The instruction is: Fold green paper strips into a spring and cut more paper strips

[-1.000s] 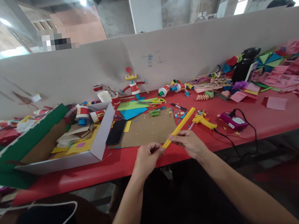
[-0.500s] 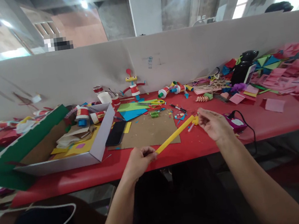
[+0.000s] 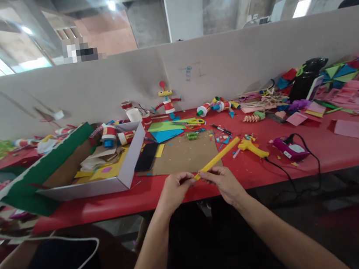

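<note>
A long yellow paper strip (image 3: pixel 219 155) slants up to the right over the front of the red table (image 3: pixel 333 149). My left hand (image 3: pixel 174 191) pinches its near end. My right hand (image 3: pixel 223 182) grips the strip just beside the left, fingers closed round it. Under the strip lies a brown cardboard sheet (image 3: pixel 182 157). A yellow glue gun (image 3: pixel 251 146) lies just right of the strip's far end, with a black cable running off the table edge.
An open white box (image 3: pixel 107 186) with a green lid and paper scraps stands at the left, a black phone (image 3: pixel 146 156) beside it. A purple device (image 3: pixel 290 148) lies right of the glue gun. Paper-cup figures, coloured sheets and pink papers line the back against a grey partition.
My right hand has come back from the glue gun at the strip's far end to the near end, beside my left hand. The view has shifted slightly left.
</note>
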Demonstrator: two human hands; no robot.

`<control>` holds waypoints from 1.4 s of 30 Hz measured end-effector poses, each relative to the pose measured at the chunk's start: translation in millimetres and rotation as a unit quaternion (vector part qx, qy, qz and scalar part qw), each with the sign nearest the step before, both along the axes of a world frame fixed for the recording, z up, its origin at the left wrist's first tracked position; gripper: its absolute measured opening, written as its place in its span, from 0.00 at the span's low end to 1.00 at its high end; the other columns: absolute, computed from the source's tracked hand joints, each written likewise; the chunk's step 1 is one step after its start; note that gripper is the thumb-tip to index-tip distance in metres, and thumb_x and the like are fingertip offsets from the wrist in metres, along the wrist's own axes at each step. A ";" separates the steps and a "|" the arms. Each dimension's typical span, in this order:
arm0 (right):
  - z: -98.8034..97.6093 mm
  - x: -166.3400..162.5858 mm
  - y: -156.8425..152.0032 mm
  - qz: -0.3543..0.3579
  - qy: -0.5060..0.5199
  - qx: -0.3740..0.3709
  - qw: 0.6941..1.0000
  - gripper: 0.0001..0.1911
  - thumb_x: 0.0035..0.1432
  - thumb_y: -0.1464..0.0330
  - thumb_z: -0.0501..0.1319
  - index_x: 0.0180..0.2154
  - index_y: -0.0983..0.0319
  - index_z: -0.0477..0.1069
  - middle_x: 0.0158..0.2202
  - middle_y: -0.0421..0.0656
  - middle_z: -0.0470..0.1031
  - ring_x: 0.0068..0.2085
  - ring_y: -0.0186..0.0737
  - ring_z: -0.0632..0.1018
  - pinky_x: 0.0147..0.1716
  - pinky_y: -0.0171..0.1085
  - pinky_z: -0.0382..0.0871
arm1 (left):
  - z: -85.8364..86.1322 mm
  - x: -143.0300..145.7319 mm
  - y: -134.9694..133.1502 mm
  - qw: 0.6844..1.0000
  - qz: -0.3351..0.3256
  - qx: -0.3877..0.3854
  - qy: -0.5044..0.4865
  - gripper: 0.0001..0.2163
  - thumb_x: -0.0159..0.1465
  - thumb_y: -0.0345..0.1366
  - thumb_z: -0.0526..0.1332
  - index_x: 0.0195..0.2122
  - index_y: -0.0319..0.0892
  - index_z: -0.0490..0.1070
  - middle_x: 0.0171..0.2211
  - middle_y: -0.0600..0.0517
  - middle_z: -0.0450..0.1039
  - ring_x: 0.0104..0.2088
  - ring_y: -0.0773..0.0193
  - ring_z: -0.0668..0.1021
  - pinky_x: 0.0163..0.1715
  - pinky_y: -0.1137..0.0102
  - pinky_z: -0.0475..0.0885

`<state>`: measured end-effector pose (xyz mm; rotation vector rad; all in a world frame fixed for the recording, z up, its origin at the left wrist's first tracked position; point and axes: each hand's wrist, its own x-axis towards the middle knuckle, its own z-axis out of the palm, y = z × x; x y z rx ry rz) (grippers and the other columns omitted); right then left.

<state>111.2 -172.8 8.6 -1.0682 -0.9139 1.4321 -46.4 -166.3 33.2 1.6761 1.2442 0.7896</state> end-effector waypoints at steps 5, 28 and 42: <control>-2.2 21.2 9.3 -0.070 0.043 -0.029 0.996 0.10 0.35 0.64 0.70 0.24 0.62 0.77 0.21 0.39 0.73 0.24 0.31 0.70 0.25 0.33 0.60 | -2.0 -13.4 2.3 0.995 -0.011 0.051 0.086 0.09 0.55 0.38 0.55 0.27 0.40 0.73 0.22 0.55 0.71 0.26 0.67 0.70 0.28 0.74 0.63; -13.0 17.4 -6.5 -0.180 0.258 0.019 0.949 0.09 0.40 0.70 0.69 0.28 0.59 0.74 0.29 0.34 0.76 0.30 0.27 0.75 0.32 0.27 0.70 | -20.5 62.6 -6.4 0.826 0.207 -0.203 -0.484 0.12 0.44 0.34 0.70 0.31 0.37 0.75 0.26 0.50 0.76 0.28 0.68 0.77 0.31 0.75 0.71; -17.7 28.1 -8.8 -0.204 0.189 -0.034 0.960 0.12 0.32 0.71 0.72 0.26 0.63 0.77 0.24 0.39 0.76 0.25 0.29 0.75 0.24 0.28 0.70 | -26.8 21.6 -0.1 0.816 0.289 -0.208 -0.456 0.09 0.43 0.29 0.70 0.23 0.34 0.70 0.20 0.50 0.74 0.24 0.67 0.77 0.24 0.77 0.70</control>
